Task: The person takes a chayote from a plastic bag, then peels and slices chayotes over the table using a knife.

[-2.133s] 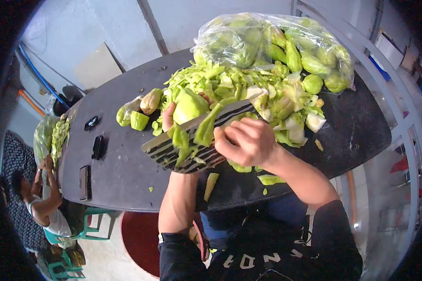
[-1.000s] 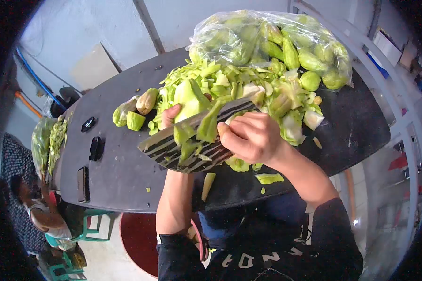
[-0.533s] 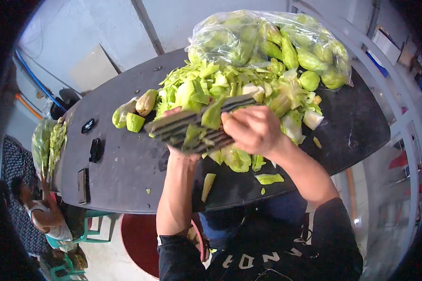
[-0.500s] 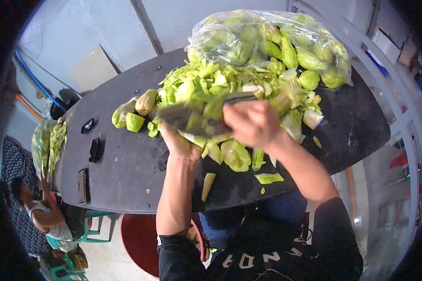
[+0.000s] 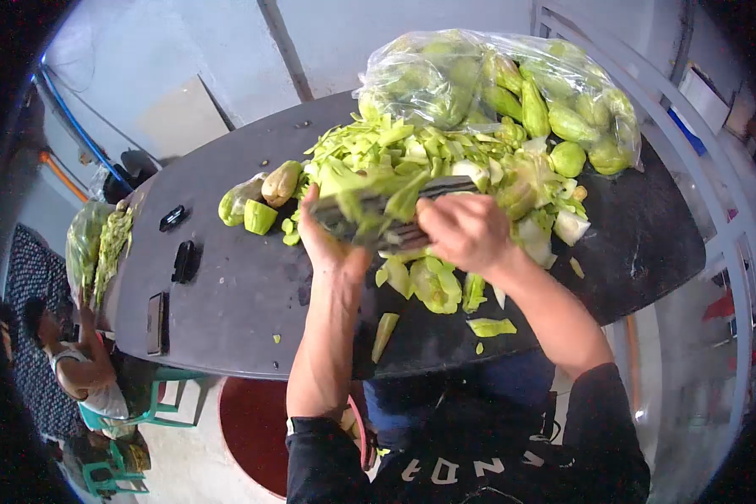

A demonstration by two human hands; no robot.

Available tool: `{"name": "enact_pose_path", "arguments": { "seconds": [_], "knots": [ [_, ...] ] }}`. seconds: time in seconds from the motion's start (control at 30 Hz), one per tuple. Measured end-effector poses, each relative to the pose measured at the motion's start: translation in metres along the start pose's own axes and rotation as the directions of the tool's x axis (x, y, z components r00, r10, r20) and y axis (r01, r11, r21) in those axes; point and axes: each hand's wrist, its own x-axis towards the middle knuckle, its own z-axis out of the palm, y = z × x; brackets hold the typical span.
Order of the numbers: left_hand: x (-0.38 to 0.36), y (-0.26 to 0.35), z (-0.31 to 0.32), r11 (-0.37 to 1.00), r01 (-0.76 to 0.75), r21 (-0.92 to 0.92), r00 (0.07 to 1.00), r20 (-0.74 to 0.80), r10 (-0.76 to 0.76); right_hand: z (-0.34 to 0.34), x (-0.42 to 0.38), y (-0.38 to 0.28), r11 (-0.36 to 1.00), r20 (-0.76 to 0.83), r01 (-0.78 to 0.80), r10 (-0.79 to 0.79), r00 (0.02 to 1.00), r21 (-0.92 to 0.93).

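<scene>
My right hand (image 5: 466, 228) is closed on a broad dark knife (image 5: 408, 237), blurred by motion. Facing it, my left hand (image 5: 332, 244) is cupped palm up around a green chayote (image 5: 365, 210), its fingers mostly hidden behind the blade. Blurred green pieces show against the knife. Behind both hands lies a heap of sliced chayote (image 5: 378, 143). Cut pieces and peelings (image 5: 435, 286) lie on the table just in front of the hands.
A clear plastic bag of whole chayotes (image 5: 571, 124) stands at the back of the dark table (image 5: 235, 311). More chayotes (image 5: 260, 217) sit left of the heap. A phone (image 5: 157, 323) lies near the left edge. Another person (image 5: 84, 370) sits at far left, beside bagged greens.
The knife and my right hand have shifted slightly and look less blurred. The whole view has moved a little, so the table appears lower and to the right.
</scene>
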Motion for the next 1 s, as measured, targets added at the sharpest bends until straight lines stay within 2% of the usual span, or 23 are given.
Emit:
{"name": "enact_pose_path", "arguments": {
  "seconds": [0.03,0.07,0.17,0.27,0.3,0.33,0.4,0.43,0.47,0.5,0.53,0.6,0.63,0.73,0.8,0.83,0.87,0.93,1.0],
  "knots": [
    [0.005,0.003,-0.017,0.988,0.079,-0.13,0.975,0.218,-0.049,-0.003,0.001,-0.005,0.995,0.033,0.087,-0.086,0.996,-0.045],
    [0.007,0.002,-0.024,0.976,0.14,-0.166,0.915,0.399,-0.063,-0.001,0.002,-0.012,0.987,-0.008,0.141,-0.142,0.99,-0.079],
    [0.006,0.0,-0.026,0.99,0.103,-0.092,0.89,0.454,-0.05,-0.01,0.011,-0.03,0.978,-0.053,0.202,-0.2,0.978,0.047],
    [0.005,-0.003,-0.025,0.991,0.087,-0.102,0.896,0.443,-0.033,-0.013,0.014,-0.041,0.975,-0.07,0.223,-0.221,0.973,0.022],
    [0.008,-0.001,-0.028,0.979,0.142,-0.144,0.922,0.379,-0.078,-0.012,0.013,-0.042,0.974,-0.058,0.226,-0.225,0.973,0.015],
    [0.009,-0.001,-0.03,0.979,0.143,-0.144,0.922,0.378,-0.079,-0.012,0.013,-0.042,0.974,-0.057,0.225,-0.223,0.973,0.015],
    [0.011,-0.001,-0.031,0.99,0.091,-0.107,0.945,0.322,-0.052,-0.011,0.013,-0.041,0.973,-0.075,0.231,-0.23,0.97,0.013],
    [0.003,-0.004,-0.022,0.992,0.055,-0.116,0.96,0.28,-0.02,-0.011,0.012,-0.034,0.978,-0.032,0.211,-0.211,0.977,0.0],
    [-0.006,-0.007,-0.012,0.992,0.02,-0.122,0.971,0.237,0.01,-0.006,0.009,-0.026,0.988,-0.058,0.155,-0.155,0.986,-0.003],
    [-0.001,-0.007,-0.008,0.995,-0.026,-0.098,0.996,0.079,0.034,-0.007,0.008,-0.017,0.995,-0.02,0.095,-0.095,0.995,0.017],
    [-0.008,-0.008,0.005,0.997,-0.075,-0.03,0.997,0.023,0.076,-0.008,0.007,-0.011,0.999,0.018,0.039,-0.04,0.999,0.033],
    [-0.003,-0.002,-0.002,0.999,-0.033,-0.034,0.996,0.079,0.036,-0.009,0.007,-0.012,0.997,-0.008,0.07,-0.07,0.997,-0.016],
    [0.0,0.002,-0.007,0.997,-0.003,-0.075,0.982,0.188,0.017,-0.01,0.006,-0.015,0.997,0.013,0.077,-0.077,0.997,-0.007],
    [-0.009,0.003,0.001,0.999,0.01,-0.045,0.974,0.225,0.0,-0.014,0.009,-0.024,0.994,0.001,0.109,-0.109,0.994,0.021],
    [-0.012,-0.001,0.002,0.999,-0.001,-0.048,0.971,0.238,0.012,-0.012,0.008,-0.023,0.994,-0.068,0.112,-0.111,0.991,0.011],
    [-0.01,-0.003,-0.001,0.997,-0.033,-0.07,0.981,0.186,0.046,-0.006,0.005,-0.016,0.999,-0.058,0.034,-0.033,0.998,0.001],
    [-0.009,-0.004,-0.001,0.993,-0.068,-0.093,0.987,0.139,0.081,-0.007,0.007,-0.009,0.997,0.035,-0.068,0.068,0.997,0.023],
    [-0.01,0.0,0.008,0.998,-0.011,-0.057,0.986,0.164,0.02,-0.005,0.005,0.002,0.983,0.078,-0.183,0.183,0.98,-0.011],
    [-0.009,-0.001,0.006,0.999,-0.002,-0.054,0.982,0.19,0.012,-0.009,0.005,0.003,0.99,0.064,-0.143,0.143,0.988,-0.006]
  ]
}}
